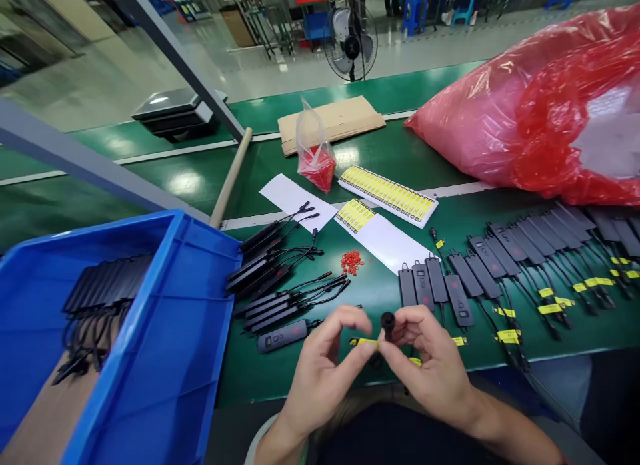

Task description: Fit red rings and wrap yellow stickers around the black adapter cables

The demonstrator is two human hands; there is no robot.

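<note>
- Black connector [388,323] between the hands, thick end pointing far, long axis roughly near-to-far.
- Right hand [433,368]: fingers closed on it.
- Left hand [317,375]: forefinger and thumb parted, thumb at yellow label [365,342]; cannot tell if gripped.
- Apparently label handling beside the connector, calling for light, steady fingertips.
- Left: grey device [283,337], blue bin [165,358].
</note>
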